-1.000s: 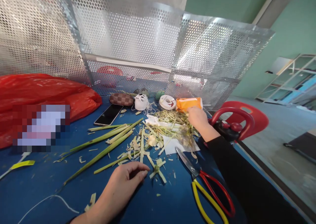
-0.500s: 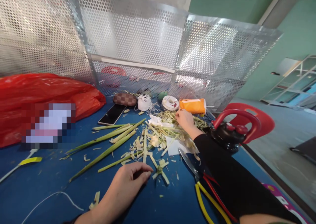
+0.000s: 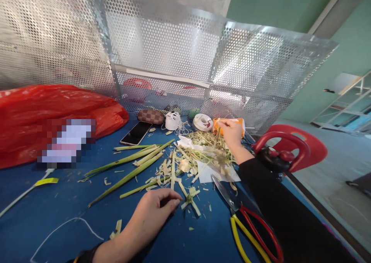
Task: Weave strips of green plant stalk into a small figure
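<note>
My left hand (image 3: 152, 216) rests low on the blue table, thumb and forefinger brought together. Its fingertips are beside a small star-shaped piece of pale leaf strips (image 3: 189, 202); whatever they pinch, if anything, is too small to make out. My right hand (image 3: 231, 134) is raised over the heap of shredded plant bits (image 3: 199, 141), pinching a thin, blurred plant strip (image 3: 218, 133). Behind that hand lies an orange packet (image 3: 240, 123). Scissors with one red and one yellow handle (image 3: 227, 195) lie partly spread near my right forearm, close to white paper (image 3: 204, 172).
Green stalks (image 3: 136, 172) lie left of centre. At the back are a dark phone (image 3: 136, 133), a checked case (image 3: 150, 116), white string (image 3: 173, 120) and a ribbon roll (image 3: 203, 122). A black kettle (image 3: 271, 158) with a red handle stands right. A red bag (image 3: 58, 104) fills the left.
My right hand has lifted from the plant heap and come up in front of the orange packet, with a thin strip in its fingers. My left hand stays beside the star-shaped piece.
</note>
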### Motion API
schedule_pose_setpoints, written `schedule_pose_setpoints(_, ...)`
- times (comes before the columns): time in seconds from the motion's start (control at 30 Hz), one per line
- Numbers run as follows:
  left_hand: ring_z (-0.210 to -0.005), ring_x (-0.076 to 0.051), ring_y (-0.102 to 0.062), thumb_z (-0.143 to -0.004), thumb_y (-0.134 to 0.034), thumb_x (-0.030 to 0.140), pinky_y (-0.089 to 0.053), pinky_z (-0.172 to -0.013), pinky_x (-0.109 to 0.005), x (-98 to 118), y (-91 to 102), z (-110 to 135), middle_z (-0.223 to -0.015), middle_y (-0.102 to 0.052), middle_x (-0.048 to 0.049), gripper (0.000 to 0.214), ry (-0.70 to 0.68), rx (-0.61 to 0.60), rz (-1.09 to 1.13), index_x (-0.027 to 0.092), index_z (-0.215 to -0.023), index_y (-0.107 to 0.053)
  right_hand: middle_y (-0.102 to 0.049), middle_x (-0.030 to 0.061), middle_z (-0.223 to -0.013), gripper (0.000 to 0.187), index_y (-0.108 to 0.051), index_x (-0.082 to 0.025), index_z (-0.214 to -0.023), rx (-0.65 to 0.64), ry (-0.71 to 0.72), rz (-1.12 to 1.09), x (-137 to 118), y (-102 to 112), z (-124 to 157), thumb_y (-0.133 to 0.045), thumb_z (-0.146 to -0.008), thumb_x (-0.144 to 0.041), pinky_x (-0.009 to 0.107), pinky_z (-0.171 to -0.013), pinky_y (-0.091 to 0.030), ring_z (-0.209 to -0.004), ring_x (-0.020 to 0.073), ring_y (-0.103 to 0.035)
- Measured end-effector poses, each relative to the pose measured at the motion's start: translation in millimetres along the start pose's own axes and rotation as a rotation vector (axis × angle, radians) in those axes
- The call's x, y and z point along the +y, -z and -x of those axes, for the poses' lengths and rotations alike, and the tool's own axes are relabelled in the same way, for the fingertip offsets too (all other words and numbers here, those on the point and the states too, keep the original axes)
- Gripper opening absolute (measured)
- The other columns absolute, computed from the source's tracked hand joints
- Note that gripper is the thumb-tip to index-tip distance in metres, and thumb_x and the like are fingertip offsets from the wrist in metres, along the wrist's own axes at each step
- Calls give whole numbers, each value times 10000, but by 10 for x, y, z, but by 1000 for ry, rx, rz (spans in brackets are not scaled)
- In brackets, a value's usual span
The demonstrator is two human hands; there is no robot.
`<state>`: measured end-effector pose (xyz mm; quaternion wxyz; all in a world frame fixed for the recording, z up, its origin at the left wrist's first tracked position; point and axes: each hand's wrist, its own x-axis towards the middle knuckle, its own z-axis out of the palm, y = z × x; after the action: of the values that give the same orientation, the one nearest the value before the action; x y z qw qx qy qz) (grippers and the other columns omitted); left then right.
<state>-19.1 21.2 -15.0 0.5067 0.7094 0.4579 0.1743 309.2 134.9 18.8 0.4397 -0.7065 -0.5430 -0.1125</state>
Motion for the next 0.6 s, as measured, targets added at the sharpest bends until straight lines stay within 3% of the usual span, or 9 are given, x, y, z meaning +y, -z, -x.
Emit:
schedule_pose_setpoints(0.17,-716,-173,-605,-786,-527,361,-446,-704,-258,0,0,-4,-779,-705,-11,270,-26,0,10,189,-853,-724,-720,57,-816,293,-681,-137,-857,111,40,-134,-140,157,-148,-478,-850,-349,276,-694,-476,-721,175,-636)
schedule_pose_setpoints(0.37,-684,-169,-591,-779,-525,374,-443,-689,-267,42,3,4,-740,-688,-18,289,-18,-15,33,171,-843,-721,-707,42,-700,288,-658,-144,-810,9,25,-45,-268,242,-184,-428,-879,-304,250,-551,-445,-518,135,-594)
schedule_pose_setpoints(0.47,-681,-168,-587,-769,-528,376,-437,-679,-267,59,6,-1,-721,-678,-18,291,-13,-16,27,168,-840,-718,-709,80,-753,260,-679,-140,-866,-14,6,112,-270,296,-116,-449,-870,-260,288,-633,-436,-663,192,-642)
schedule_pose_setpoints(0.6,-689,-165,-588,-768,-526,370,-435,-684,-259,58,8,-5,-734,-684,-10,282,-2,-22,7,183,-852,-719,-686,160,-1024,225,-701,-142,-945,-116,50,319,-270,313,19,-514,-820,-152,368,-829,-383,-992,284,-607)
